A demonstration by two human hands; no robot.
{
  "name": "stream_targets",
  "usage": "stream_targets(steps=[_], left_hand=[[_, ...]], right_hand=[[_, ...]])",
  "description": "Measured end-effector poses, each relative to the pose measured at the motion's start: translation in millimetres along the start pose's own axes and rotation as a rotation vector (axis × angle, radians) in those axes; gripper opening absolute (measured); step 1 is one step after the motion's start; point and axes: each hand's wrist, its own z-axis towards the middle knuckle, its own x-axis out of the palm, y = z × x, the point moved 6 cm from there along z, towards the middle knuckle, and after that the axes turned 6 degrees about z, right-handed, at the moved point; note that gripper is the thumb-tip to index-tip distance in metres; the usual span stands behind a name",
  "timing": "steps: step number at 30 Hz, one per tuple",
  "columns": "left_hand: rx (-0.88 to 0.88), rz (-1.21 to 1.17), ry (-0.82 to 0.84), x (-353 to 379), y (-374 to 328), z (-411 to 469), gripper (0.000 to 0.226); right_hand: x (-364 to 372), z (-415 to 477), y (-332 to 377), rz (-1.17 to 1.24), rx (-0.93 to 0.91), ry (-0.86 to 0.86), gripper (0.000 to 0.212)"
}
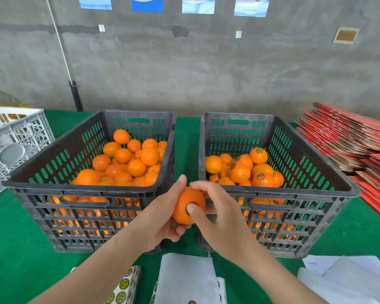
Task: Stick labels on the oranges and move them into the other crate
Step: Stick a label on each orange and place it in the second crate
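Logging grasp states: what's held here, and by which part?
One orange. The left hand cups its left side and underside; the right hand curls fingers over its top right, thumb pressing the label on its front.

- left crate (31,186) and right crate (305,193) side by side on counter (20,249), gap between
- left pile of oranges (127,163) in left crate, right pile of oranges (239,172) in right crate
- single orange (184,205) before the gap, between left hand (162,218) and right hand (219,216)
- label sheets (123,286) and papers (342,279) at near counter edge
- third crate (15,137) far left, flat cartons (347,137) far right, wall (184,73) behind
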Motion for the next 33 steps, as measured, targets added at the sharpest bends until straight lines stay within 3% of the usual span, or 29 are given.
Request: stream_targets(steps=[5, 9, 11, 13, 15, 17, 20, 21, 28, 31, 33], left_hand=[[0.078, 0.231, -0.2, 13, -49, 37, 0.082], [0.254, 0.265, -0.369, 24, -94, 80, 0.07], [0.361, 0.465, -0.38, 32, -105, 98, 0.05], [0.414, 0.864, -0.374, 42, -102, 116, 0.026], [0.428, 1.201, -0.281, 53, -93, 128, 0.027], [0.434, 1.347, -0.215, 56, -84, 134, 0.027], [0.472, 1.368, -0.235, 51, -82, 136, 0.026], [0.487, 1.362, -0.245, 50, -83, 136, 0.026], [0.532, 1.326, -0.249, 52, -82, 137, 0.03], [0.525, 1.266, -0.251, 51, -85, 132, 0.028], [0.551, 1.091, -0.261, 49, -89, 125, 0.025]], right_hand=[[-27, 19, -9, -0.035, -0.06, -0.095, 0.062], [-78, 70, -47, -0.081, 0.102, -0.266, 0.066], [-102, 108, -80, -0.143, 0.189, -0.308, 0.063], [-117, 149, -120, -0.217, 0.296, -0.263, 0.063], [-121, 185, -164, -0.334, 0.418, -0.116, 0.067], [-119, 208, -206, -0.511, 0.534, 0.064, 0.064], [-108, 223, -247, -0.674, 0.595, 0.207, 0.029], [-102, 225, -259, -0.705, 0.602, 0.245, 0.029], [-78, 218, -301, -0.79, 0.724, 0.401, 0.069], [-78, 222, -285, -0.826, 0.708, 0.42, 0.072], [-75, 230, -261, -0.815, 0.614, 0.375, 0.068]])
